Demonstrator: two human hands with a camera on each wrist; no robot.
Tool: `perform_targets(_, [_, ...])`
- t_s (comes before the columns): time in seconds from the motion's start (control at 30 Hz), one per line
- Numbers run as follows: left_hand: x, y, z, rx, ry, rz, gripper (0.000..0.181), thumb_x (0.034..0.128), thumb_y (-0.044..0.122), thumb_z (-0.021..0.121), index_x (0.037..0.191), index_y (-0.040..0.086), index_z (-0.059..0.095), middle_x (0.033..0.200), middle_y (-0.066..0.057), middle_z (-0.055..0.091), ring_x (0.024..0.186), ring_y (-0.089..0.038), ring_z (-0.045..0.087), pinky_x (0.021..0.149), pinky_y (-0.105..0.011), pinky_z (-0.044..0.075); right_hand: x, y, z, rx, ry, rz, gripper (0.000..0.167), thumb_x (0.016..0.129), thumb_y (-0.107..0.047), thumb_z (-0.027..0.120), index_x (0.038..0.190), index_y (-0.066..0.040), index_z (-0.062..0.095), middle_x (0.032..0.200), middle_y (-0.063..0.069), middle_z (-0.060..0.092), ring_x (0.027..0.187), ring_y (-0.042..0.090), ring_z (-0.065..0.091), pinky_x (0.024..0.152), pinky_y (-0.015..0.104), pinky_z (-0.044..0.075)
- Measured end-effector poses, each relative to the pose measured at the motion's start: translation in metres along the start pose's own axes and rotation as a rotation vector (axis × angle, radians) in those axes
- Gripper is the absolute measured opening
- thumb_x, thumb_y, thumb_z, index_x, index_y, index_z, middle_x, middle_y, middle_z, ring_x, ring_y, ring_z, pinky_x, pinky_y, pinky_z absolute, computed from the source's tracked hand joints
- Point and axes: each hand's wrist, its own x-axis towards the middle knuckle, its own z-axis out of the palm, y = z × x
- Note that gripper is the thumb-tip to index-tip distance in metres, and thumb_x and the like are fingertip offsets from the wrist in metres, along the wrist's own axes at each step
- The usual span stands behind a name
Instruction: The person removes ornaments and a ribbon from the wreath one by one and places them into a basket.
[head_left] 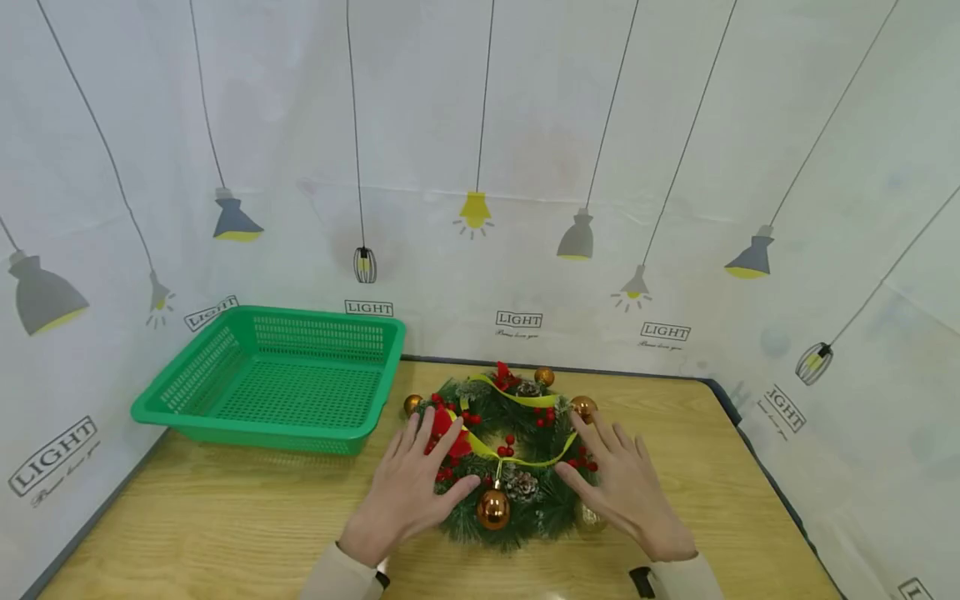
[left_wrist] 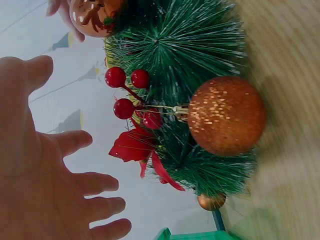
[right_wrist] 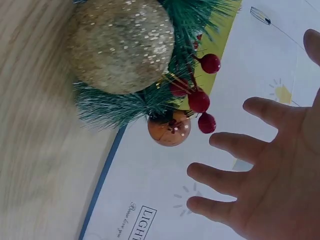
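Note:
A green Christmas wreath (head_left: 551, 504) lies on the table, trimmed with red berries (left_wrist: 123, 108), a red flower (head_left: 450, 437), pinecones and a yellow-green ribbon (head_left: 517, 461). A shiny copper bauble (head_left: 493, 508) hangs at its near side; a glittery orange bauble (left_wrist: 227, 116) and a glittery gold bauble (right_wrist: 122, 45) show in the wrist views. My left hand (head_left: 408, 487) is spread above the wreath's left side, fingers straight. Over the right side my right hand (head_left: 626, 483) is spread likewise. Both wrist views show the palms apart from the wreath, holding nothing.
A green plastic basket (head_left: 315, 392) with slotted sides stands at the back left of the wooden table (head_left: 247, 517). A white backdrop (head_left: 427, 125) printed with hanging lamps rises behind the table and along both sides.

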Motion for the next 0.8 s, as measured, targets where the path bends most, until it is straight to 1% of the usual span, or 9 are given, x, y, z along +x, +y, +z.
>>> perform_targets(0.13, [-0.004, -0.003, 0.001, -0.03, -0.006, -0.01, 0.078, 0.0972, 0.066, 0.05, 0.16, 0.022, 0.034, 0.165, -0.022, 0.026, 0.152, -0.045, 0.026, 0.121, -0.063, 0.029, -0.003, 0.004, 0.001, -0.001, -0.003, 0.006, 0.076, 0.098, -0.059, 0.055, 0.159, -0.018, 0.036, 0.159, 0.024, 0.039, 0.136, 0.056, 0.045, 0.108, 0.077, 0.034])
perform_targets(0.2, [-0.005, -0.004, 0.002, -0.046, -0.01, -0.013, 0.078, 0.0977, 0.066, 0.05, 0.16, 0.022, 0.034, 0.165, -0.022, 0.027, 0.151, -0.046, 0.028, 0.12, -0.064, 0.031, -0.004, 0.006, 0.001, 0.009, -0.011, 0.014, 0.076, 0.099, -0.059, 0.054, 0.159, -0.017, 0.036, 0.159, 0.023, 0.039, 0.136, 0.056, 0.045, 0.109, 0.075, 0.035])
perform_targets(0.3, [-0.007, -0.005, 0.003, -0.065, -0.024, -0.027, 0.078, 0.0979, 0.065, 0.05, 0.161, 0.022, 0.032, 0.164, -0.022, 0.028, 0.15, -0.047, 0.028, 0.119, -0.064, 0.032, -0.007, 0.009, 0.002, 0.047, -0.024, 0.032, 0.076, 0.099, -0.058, 0.053, 0.159, -0.014, 0.036, 0.159, 0.023, 0.038, 0.138, 0.055, 0.043, 0.111, 0.073, 0.034])
perform_targets(0.43, [-0.009, -0.006, 0.006, -0.103, -0.043, -0.055, 0.078, 0.0986, 0.063, 0.051, 0.162, 0.022, 0.029, 0.165, -0.021, 0.027, 0.15, -0.048, 0.029, 0.119, -0.064, 0.033, -0.009, 0.015, 0.004, 0.115, -0.033, 0.07, 0.076, 0.1, -0.058, 0.053, 0.158, -0.012, 0.036, 0.159, 0.022, 0.039, 0.14, 0.052, 0.042, 0.11, 0.073, 0.036])
perform_targets(0.5, [-0.01, -0.007, 0.008, -0.134, -0.039, -0.065, 0.077, 0.0993, 0.059, 0.053, 0.161, 0.02, 0.03, 0.165, -0.02, 0.027, 0.15, -0.047, 0.03, 0.118, -0.065, 0.034, -0.01, 0.019, 0.005, 0.15, -0.038, 0.088, 0.078, 0.1, -0.058, 0.052, 0.158, -0.01, 0.035, 0.159, 0.022, 0.039, 0.14, 0.051, 0.043, 0.108, 0.074, 0.037])
perform_targets(0.6, [-0.013, -0.009, 0.009, -0.177, -0.022, -0.078, 0.077, 0.1, 0.056, 0.055, 0.161, 0.016, 0.031, 0.165, -0.02, 0.028, 0.149, -0.045, 0.032, 0.116, -0.065, 0.036, -0.009, 0.023, 0.006, 0.197, -0.059, 0.115, 0.08, 0.101, -0.058, 0.051, 0.159, -0.006, 0.033, 0.157, 0.023, 0.042, 0.138, 0.051, 0.045, 0.108, 0.071, 0.04])
perform_targets(0.8, [-0.021, -0.016, 0.012, -0.235, -0.004, -0.119, 0.079, 0.1003, 0.054, 0.056, 0.159, 0.007, 0.032, 0.163, -0.022, 0.033, 0.145, -0.044, 0.039, 0.113, -0.063, 0.041, -0.008, 0.031, 0.012, 0.235, -0.11, 0.155, 0.08, 0.102, -0.058, 0.048, 0.158, -0.004, 0.033, 0.151, 0.026, 0.048, 0.133, 0.049, 0.052, 0.106, 0.066, 0.046])
